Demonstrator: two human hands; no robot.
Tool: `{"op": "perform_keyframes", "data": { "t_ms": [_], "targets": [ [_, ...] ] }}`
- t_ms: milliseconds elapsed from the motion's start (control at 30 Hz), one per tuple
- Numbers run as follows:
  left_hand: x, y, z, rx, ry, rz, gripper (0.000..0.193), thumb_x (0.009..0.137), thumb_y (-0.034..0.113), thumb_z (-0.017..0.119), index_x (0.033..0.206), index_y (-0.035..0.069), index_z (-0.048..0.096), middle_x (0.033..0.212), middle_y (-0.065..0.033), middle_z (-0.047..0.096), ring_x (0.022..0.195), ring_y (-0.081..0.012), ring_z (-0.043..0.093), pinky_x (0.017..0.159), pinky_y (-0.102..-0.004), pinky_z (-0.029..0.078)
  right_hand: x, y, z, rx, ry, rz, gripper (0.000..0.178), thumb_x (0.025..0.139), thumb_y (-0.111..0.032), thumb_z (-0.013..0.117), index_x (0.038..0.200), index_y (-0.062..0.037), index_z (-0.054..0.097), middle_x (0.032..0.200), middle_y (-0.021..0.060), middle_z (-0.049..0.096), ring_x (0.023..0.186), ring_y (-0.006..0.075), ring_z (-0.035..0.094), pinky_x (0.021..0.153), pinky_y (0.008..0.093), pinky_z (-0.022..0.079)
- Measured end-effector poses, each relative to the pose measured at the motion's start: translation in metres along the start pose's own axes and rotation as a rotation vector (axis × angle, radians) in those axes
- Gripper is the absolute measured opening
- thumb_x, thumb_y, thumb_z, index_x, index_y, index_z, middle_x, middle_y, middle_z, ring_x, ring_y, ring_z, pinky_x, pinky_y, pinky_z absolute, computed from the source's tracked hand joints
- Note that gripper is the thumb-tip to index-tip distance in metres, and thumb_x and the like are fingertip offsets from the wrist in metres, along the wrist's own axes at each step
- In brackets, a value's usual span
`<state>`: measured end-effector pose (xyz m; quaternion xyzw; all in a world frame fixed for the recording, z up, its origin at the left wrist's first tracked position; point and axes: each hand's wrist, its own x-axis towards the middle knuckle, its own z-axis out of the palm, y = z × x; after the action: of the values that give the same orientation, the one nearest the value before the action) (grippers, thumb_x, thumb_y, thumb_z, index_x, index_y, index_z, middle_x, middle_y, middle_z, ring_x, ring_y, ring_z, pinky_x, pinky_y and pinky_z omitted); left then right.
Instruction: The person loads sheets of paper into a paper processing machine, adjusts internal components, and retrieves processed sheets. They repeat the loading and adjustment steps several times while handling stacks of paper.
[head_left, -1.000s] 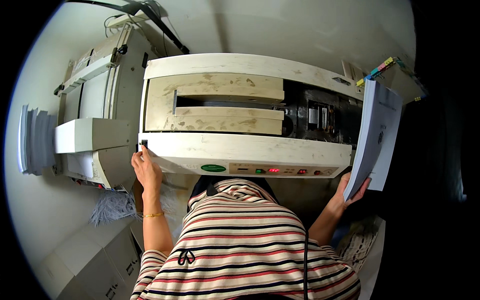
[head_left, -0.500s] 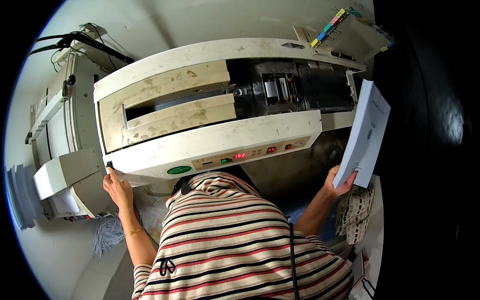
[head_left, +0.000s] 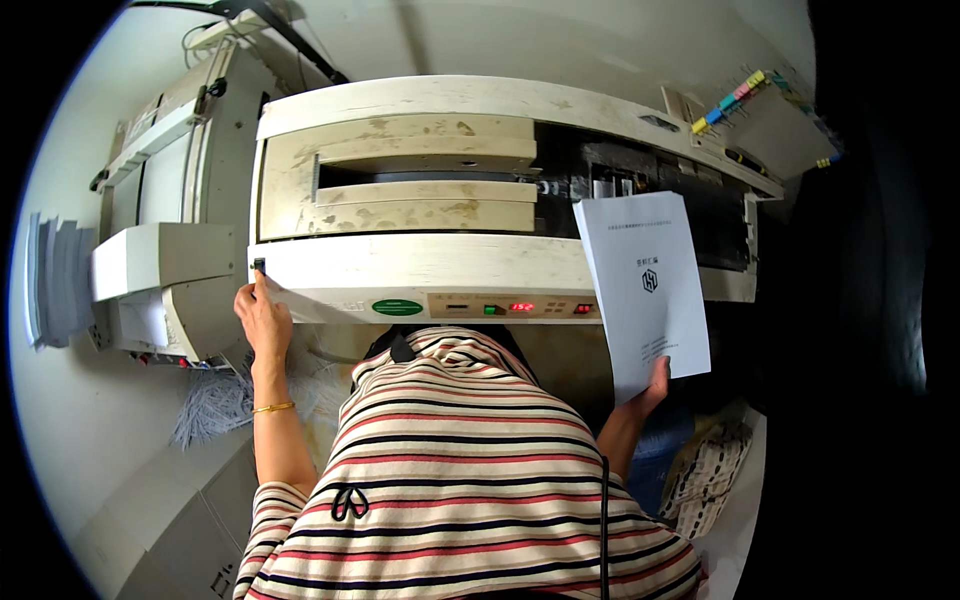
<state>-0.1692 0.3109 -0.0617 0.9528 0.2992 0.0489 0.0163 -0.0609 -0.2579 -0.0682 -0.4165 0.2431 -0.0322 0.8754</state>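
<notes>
A long cream-white book binding machine [head_left: 400, 262] stands across in front of me, its top stained. At its left front corner, the index finger of my left hand [head_left: 264, 318] stretches onto a small black switch [head_left: 259, 266]. That hand holds nothing, and its other fingers are partly bent. My right hand [head_left: 640, 398] grips a thick white paper booklet [head_left: 645, 290] by its lower edge, thumb on the printed cover, the other fingers hidden behind. Held nearly upright, the booklet covers part of the machine's right side and control panel [head_left: 470, 305], where a red display is lit.
At the left stands another machine [head_left: 165, 260] with a stack of paper [head_left: 60, 285] beside it. Shredded paper strips [head_left: 212, 405] hang below. Coloured binder clips [head_left: 730, 102] line a board at the far right. A patterned cloth [head_left: 708, 475] lies at lower right.
My right hand has brought the booklet left and turned its cover toward me, over the machine's front. My left fingertip stays at the switch. The view has shifted.
</notes>
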Motion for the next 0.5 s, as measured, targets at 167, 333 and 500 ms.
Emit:
{"op": "perform_keyframes", "data": {
  "t_ms": [167, 333, 500],
  "targets": [
    [-0.002, -0.002, 0.002, -0.024, 0.004, -0.01, 0.061, 0.072, 0.0, 0.052, 0.131, -0.002, 0.042, 0.114, -0.0235, 0.046, 0.11, -0.0396, 0.041, 0.097, -0.0464, 0.036, 0.004, 0.004, -0.013, -0.154, 0.094, 0.115, 0.048, 0.095, -0.031, 0.042, 0.131, 0.0003, 0.043, 0.124, 0.0133, 0.052, 0.111, 0.0293, 0.052, 0.094, 0.0422, 0.042],
    [0.0, 0.003, -0.001, -0.061, 0.008, -0.03, 0.059, 0.072, 0.0, 0.052, 0.13, -0.003, 0.042, 0.113, -0.0244, 0.046, 0.11, -0.04, 0.041, 0.097, -0.0471, 0.035, 0.017, 0.004, -0.038, -0.102, 0.079, 0.194, 0.047, 0.093, -0.03, 0.047, 0.13, -0.002, 0.044, 0.125, 0.0117, 0.052, 0.113, 0.0287, 0.05, 0.094, 0.0426, 0.042],
    [0.001, -0.002, 0.005, -0.064, -0.001, -0.049, 0.061, 0.073, 0.002, 0.056, 0.133, 0.002, 0.043, 0.117, -0.0227, 0.044, 0.112, -0.0392, 0.04, 0.098, -0.0452, 0.035, 0.019, 0.005, -0.044, -0.088, 0.107, 0.202, 0.047, 0.092, -0.03, 0.05, 0.13, -0.003, 0.045, 0.125, 0.0112, 0.052, 0.113, 0.0286, 0.05, 0.094, 0.0431, 0.041]
  ]
}}
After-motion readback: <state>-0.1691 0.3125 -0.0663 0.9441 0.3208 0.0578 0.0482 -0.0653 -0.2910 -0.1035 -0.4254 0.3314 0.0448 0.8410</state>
